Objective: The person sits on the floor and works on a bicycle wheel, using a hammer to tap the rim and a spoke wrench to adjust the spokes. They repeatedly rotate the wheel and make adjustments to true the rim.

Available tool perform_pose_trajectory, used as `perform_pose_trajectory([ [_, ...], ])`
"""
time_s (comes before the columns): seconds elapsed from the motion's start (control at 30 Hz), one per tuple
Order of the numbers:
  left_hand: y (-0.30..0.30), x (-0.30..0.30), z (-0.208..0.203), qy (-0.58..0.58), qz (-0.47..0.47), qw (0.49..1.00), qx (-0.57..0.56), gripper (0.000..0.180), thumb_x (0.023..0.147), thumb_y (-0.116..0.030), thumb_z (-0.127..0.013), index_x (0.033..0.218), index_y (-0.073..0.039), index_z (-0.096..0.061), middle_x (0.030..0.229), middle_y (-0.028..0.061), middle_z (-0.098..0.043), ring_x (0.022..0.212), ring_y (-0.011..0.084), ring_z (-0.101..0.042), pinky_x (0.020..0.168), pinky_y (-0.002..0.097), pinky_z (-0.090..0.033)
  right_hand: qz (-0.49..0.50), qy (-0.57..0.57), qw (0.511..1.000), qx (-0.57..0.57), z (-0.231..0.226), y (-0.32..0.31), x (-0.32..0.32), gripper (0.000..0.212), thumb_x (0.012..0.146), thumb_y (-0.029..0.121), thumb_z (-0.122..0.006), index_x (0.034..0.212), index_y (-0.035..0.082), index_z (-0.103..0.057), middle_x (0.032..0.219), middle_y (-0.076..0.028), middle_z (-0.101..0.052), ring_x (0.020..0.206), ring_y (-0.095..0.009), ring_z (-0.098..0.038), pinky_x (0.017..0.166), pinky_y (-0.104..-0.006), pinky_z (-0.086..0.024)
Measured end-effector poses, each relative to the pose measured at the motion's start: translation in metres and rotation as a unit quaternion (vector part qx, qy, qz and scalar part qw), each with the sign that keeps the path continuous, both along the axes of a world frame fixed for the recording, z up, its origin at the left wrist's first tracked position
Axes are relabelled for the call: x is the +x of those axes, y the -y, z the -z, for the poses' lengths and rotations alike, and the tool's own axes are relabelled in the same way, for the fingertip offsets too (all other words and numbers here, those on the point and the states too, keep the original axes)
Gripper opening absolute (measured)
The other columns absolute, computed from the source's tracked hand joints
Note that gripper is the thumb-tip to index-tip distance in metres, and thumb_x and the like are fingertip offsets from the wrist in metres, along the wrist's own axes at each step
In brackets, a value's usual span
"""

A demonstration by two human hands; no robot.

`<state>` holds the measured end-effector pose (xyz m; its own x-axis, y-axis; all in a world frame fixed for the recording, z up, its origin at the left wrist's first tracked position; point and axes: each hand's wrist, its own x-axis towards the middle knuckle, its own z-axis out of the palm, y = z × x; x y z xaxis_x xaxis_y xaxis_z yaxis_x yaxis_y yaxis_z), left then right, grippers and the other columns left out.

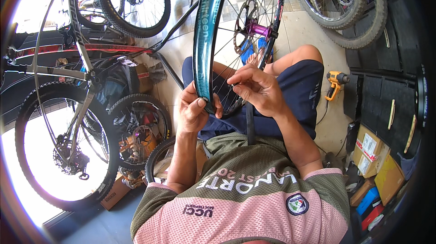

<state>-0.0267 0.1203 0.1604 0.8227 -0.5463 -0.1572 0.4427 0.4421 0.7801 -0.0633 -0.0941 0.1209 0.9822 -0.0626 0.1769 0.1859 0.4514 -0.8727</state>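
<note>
A bicycle wheel without a tyre stands upright between my knees, its black rim lined with shiny teal rim tape [205, 39]. It has a purple hub [260, 29] and a disc brake rotor [244, 25]. My left hand [193, 108] is closed around the rim's near end, the thumb pressed on the tape and the fingers curling to the other side. Close by on the right, my right hand [261, 90] pinches with thumb and forefinger beside the spokes, just inside the rim. A small dark bit shows at those fingertips, too small to name.
A grey mountain bike [75, 76] stands at the left, with more wheels behind and below it. Tyred wheels [363, 21] lean at the upper right. A yellow heat gun [335, 84] lies on the tiled floor. Cardboard boxes [370, 146] are stacked at the right.
</note>
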Motion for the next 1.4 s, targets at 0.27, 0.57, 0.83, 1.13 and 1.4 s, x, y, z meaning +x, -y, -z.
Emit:
perform_pose_trajectory([
  [0.27,0.000,-0.001,0.001,-0.006,0.004,1.000,-0.008,0.041,0.093,-0.019,-0.073,0.123,0.005,-0.057,0.091,0.0236,-0.070,0.074,0.0282,-0.071,0.062,0.0372,-0.060,-0.159,-0.114,0.966,0.172,-0.002,-0.015,0.004,0.017,0.105,0.012,-0.059,0.116,0.000,-0.066,0.066,0.006,-0.054,0.051,0.000,-0.045,0.046,-0.0179,-0.035],
  [0.57,0.003,-0.003,-0.005,-0.001,0.006,1.000,0.010,0.050,0.092,-0.022,-0.075,0.129,0.008,-0.058,0.086,0.0232,-0.071,0.068,0.0290,-0.070,0.059,0.0362,-0.058,-0.219,-0.139,0.947,0.190,-0.003,-0.016,0.014,0.020,0.106,0.010,-0.057,0.120,-0.001,-0.067,0.074,0.003,-0.062,0.051,-0.001,-0.046,0.045,-0.0175,-0.034],
  [0.83,0.002,-0.005,-0.003,0.000,-0.001,1.000,0.024,0.052,0.092,-0.022,-0.075,0.130,0.008,-0.057,0.087,0.0229,-0.070,0.069,0.0291,-0.070,0.059,0.0360,-0.059,-0.223,-0.097,0.950,0.194,-0.004,-0.012,0.015,0.023,0.104,0.006,-0.060,0.124,0.000,-0.069,0.091,-0.001,-0.072,0.055,-0.002,-0.051,0.047,-0.0180,-0.039],
  [1.13,0.004,-0.005,-0.005,0.003,-0.005,1.000,0.012,0.048,0.092,-0.019,-0.075,0.128,0.009,-0.057,0.090,0.0230,-0.070,0.072,0.0278,-0.072,0.059,0.0365,-0.059,-0.201,-0.103,0.957,0.185,0.000,-0.010,0.015,0.023,0.097,-0.001,-0.067,0.120,0.000,-0.070,0.103,-0.005,-0.075,0.061,-0.004,-0.058,0.053,-0.0177,-0.046],
  [1.4,0.005,-0.005,-0.006,0.004,0.004,1.000,0.012,0.047,0.092,-0.020,-0.075,0.126,0.008,-0.057,0.089,0.0232,-0.071,0.071,0.0279,-0.071,0.060,0.0359,-0.060,-0.171,-0.068,0.974,0.135,0.008,-0.013,0.015,0.020,0.094,0.002,-0.073,0.115,0.001,-0.072,0.095,-0.004,-0.076,0.067,-0.004,-0.061,0.059,-0.0185,-0.049],
])
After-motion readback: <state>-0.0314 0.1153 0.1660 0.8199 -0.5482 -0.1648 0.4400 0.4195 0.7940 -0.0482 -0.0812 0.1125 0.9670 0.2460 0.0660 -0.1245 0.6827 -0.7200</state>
